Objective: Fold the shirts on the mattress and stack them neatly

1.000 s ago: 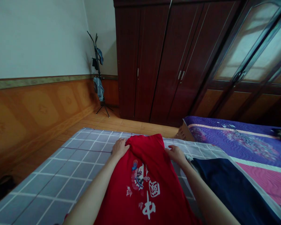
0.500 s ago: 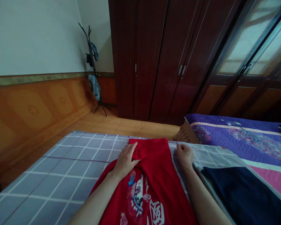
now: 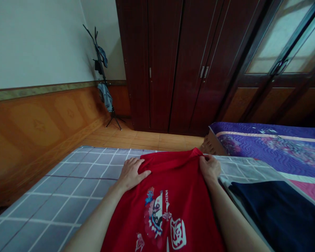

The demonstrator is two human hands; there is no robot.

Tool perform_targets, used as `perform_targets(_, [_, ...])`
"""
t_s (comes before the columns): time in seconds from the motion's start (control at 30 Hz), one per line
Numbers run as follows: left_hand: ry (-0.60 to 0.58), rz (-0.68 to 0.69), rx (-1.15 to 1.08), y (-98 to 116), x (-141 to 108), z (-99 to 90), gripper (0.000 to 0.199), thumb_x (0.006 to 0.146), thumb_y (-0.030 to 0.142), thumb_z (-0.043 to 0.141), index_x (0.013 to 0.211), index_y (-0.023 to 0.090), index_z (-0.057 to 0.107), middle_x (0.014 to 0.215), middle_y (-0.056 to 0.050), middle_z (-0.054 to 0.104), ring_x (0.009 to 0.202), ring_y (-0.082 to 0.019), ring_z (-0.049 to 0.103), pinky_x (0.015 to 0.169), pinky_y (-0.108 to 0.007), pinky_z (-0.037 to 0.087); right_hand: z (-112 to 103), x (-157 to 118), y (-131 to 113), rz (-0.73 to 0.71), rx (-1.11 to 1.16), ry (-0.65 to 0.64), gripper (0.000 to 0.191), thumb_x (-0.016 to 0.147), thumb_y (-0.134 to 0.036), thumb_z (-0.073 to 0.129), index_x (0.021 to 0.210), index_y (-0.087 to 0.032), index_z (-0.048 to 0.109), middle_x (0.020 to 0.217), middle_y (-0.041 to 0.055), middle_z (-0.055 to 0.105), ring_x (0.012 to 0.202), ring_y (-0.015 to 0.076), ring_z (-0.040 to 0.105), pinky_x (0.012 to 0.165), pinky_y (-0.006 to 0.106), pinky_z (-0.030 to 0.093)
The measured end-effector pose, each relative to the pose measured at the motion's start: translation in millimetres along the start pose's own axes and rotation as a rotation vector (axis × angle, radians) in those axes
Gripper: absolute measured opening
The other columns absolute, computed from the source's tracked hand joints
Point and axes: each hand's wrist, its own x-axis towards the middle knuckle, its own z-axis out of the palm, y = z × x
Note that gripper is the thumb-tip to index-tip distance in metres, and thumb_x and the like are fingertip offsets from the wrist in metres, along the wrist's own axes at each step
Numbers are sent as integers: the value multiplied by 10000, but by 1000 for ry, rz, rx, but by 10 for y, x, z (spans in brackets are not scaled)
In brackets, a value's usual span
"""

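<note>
room notes: two tall dark wood wardrobes [image 3: 160,70] [image 3: 275,101] fill the far wall, one with frosted glass panels. one black coat stand [image 3: 102,70] stands in the corner, three pieces of clothing [image 3: 105,97] hanging on it. two bed surfaces: grey checked bedding [image 3: 76,199] under my arms, a purple quilt [image 3: 273,150] off to the right. one navy cloth [image 3: 275,213] lies just beside my right arm.

one red t-shirt [image 3: 131,213] lies on the grey checks, printed side up, spread out rather than folded as far as i can see. its top edge is rucked near my right hand; its lower end runs out of view, so i cannot tell how that part lies.

left hand [image 3: 131,174]: open, fingers spread, pressing flat on the shirt, no grip. right hand [image 3: 209,168]: fingers curled, pinching the shirt's top edge.
</note>
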Motion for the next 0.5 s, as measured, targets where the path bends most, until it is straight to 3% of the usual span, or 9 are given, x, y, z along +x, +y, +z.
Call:
perform_targets(0.17, [51,10,-83,-34,7,-12,334,835,303,552,1152,203,582,1104,-67,599,1064,-227,527,962,-391,408,51,54,47,24,63,10,387,818,-354,438,1043,-182,701,897,136,696,851,275,640,696,329,437])
perform_targets(0.27, [18,49,-102,66,27,-58,542,766,257,612,1290,206,482,1234,-76,542,1147,-231,478,1018,-386,372,68,66,50,42,106,20,386,798,-358,457,1013,-166,713,867,129,698,815,250,638,697,309,434])
perform_targets(0.37, [-95,136,-100,171,125,-103,686,695,200,638,1347,236,427,1342,-75,471,1218,-249,425,1056,-413,330,62,90,64,63,144,30,386,783,-364,466,992,-163,720,849,127,697,797,246,630,693,305,429])
perform_targets(0.5, [-125,152,-174,181,357,-75,266,677,122,577,907,224,661,1241,-56,555,1190,-252,454,1061,-418,307,42,107,82,92,179,61,415,797,-361,428,1020,-152,708,885,131,696,836,262,620,701,314,422])
